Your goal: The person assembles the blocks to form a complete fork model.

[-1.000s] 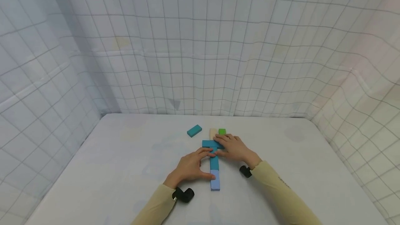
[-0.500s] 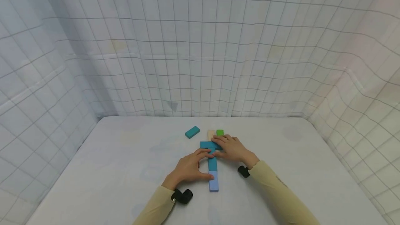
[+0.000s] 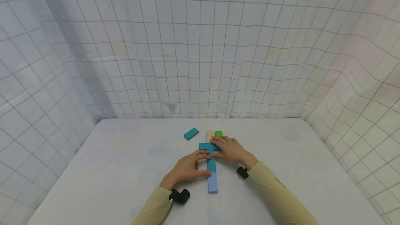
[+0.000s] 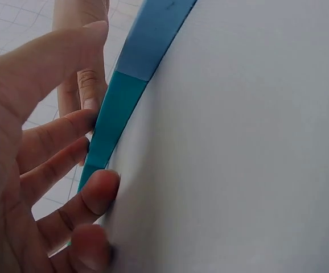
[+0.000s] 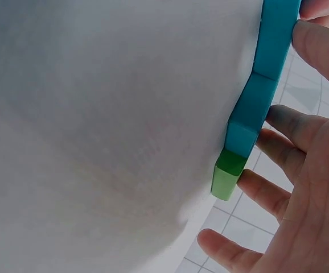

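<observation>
Flat blocks lie on the table in a cross-like layout in the head view. A teal block [image 3: 211, 166] runs lengthwise, with a light blue block [image 3: 213, 184] end to end on its near side. At its far end another teal block [image 3: 204, 146] lies crosswise, and beyond that are a beige block [image 3: 209, 136] and a green block [image 3: 218, 133]. My left hand [image 3: 186, 168] rests its fingertips on the lengthwise teal block, its thumb tip by the light blue block's far end. Fingers spread, my right hand [image 3: 232, 150] touches the crosswise block, partly covering it.
A loose teal block [image 3: 191, 133] lies apart, slanted, to the left of the beige one. The white table [image 3: 125, 169] meets a gridded curtain [image 3: 200, 61] at the back. More curtain hangs at both sides.
My left thumb has slid slightly along the light blue block toward its joint with the teal one. The head view has shifted a little. The blocks keep their layout.
</observation>
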`<state>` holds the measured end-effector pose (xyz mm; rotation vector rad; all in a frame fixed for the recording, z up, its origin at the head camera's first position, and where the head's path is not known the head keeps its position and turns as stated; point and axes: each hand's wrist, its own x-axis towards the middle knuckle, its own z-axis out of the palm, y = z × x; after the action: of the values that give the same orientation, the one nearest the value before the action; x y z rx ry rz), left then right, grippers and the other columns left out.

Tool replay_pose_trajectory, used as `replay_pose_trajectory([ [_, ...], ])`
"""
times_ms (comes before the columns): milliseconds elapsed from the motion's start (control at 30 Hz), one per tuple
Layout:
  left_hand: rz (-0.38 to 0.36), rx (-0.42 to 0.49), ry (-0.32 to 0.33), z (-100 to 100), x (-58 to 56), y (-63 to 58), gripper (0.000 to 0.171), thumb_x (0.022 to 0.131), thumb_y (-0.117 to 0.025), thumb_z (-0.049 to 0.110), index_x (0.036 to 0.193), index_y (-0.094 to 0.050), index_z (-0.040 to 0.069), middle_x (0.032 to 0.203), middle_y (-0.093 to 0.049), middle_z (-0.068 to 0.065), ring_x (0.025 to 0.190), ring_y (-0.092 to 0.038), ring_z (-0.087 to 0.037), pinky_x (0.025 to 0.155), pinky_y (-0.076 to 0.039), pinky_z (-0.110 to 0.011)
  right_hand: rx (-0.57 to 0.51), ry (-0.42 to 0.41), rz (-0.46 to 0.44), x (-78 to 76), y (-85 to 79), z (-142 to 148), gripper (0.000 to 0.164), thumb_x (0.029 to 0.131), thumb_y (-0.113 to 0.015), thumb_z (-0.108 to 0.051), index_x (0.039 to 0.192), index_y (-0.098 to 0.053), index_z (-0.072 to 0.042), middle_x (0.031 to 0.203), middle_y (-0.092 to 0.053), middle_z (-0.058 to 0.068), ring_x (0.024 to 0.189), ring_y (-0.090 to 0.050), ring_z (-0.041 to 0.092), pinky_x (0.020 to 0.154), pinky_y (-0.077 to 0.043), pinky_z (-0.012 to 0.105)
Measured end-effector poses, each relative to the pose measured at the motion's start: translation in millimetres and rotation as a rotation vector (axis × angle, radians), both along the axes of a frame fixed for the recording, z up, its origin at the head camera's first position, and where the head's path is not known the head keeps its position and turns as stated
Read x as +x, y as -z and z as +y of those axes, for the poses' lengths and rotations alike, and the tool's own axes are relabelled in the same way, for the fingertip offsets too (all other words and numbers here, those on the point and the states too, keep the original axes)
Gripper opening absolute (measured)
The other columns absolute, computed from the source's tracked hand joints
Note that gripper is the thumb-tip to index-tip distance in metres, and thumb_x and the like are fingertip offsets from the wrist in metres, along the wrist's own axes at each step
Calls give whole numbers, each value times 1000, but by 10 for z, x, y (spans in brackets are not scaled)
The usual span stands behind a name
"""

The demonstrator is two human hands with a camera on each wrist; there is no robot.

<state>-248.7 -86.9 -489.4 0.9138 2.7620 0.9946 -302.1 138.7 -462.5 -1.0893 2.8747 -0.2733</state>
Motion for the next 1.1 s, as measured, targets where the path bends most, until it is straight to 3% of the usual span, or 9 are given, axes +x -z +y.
replay_pose_trajectory([
  [167,2,100,48,-25,-42,-6,49,86,-68,45,124,-64,15,132,-54,3,68,-52,-3,59,-45,-22,16,18,1,-25,35,31,64,95,-51,-49,147,-37,-14,150,-33,3,133,-30,29,97,-32,55],
  [267,-5,168,15,-55,-91,-43,32,89,-68,33,113,-70,13,116,-63,3,73,-55,-6,63,-47,-24,20,29,2,-49,35,56,66,94,-50,-51,147,-37,-14,150,-33,1,133,-30,28,97,-32,54],
  [333,7,191,-65,-83,-134,-84,22,90,-67,29,104,-72,13,104,-66,4,76,-56,-8,64,-47,-26,14,28,-1,-59,25,65,66,94,-51,-52,147,-38,-14,150,-34,1,133,-30,28,97,-32,54],
  [467,103,211,-296,-153,-277,-154,14,90,-67,22,94,-73,10,92,-67,1,78,-58,-14,64,-48,-30,8,32,-24,-53,12,58,67,94,-50,-53,147,-37,-14,150,-33,1,134,-29,28,97,-31,54],
  [567,148,224,-456,-204,-420,-205,16,90,-67,18,97,-73,4,95,-67,-8,83,-59,-22,70,-48,-36,1,35,-39,-36,9,54,67,94,-50,-52,147,-37,-14,150,-33,2,134,-29,28,97,-31,54],
  [667,117,221,-542,-234,-566,-240,24,91,-65,15,108,-69,-2,108,-64,-18,97,-57,-32,81,-47,-43,-4,28,-41,-26,10,60,67,94,-51,-51,147,-36,-13,150,-33,2,134,-29,29,97,-31,54],
  [800,80,145,-542,-216,-741,-209,34,93,-61,13,118,-61,-10,116,-59,-25,108,-51,-41,91,-41,-48,1,28,-38,-32,23,61,68,94,-50,-53,148,-35,-14,151,-32,1,133,-29,28,97,-32,52],
  [900,96,81,-513,-176,-833,-139,37,93,-59,11,120,-57,-14,113,-59,-28,106,-50,-43,91,-40,-48,-8,27,-43,-36,28,54,67,94,-50,-52,147,-36,-14,151,-32,1,133,-29,28,96,-32,52],
  [1100,152,63,-514,-84,-872,-58,34,91,-62,9,116,-59,-14,103,-63,-24,97,-55,-39,85,-44,-45,-11,19,-57,-29,18,17,67,95,-49,-52,148,-35,-14,151,-31,3,133,-29,28,96,-33,53],
])
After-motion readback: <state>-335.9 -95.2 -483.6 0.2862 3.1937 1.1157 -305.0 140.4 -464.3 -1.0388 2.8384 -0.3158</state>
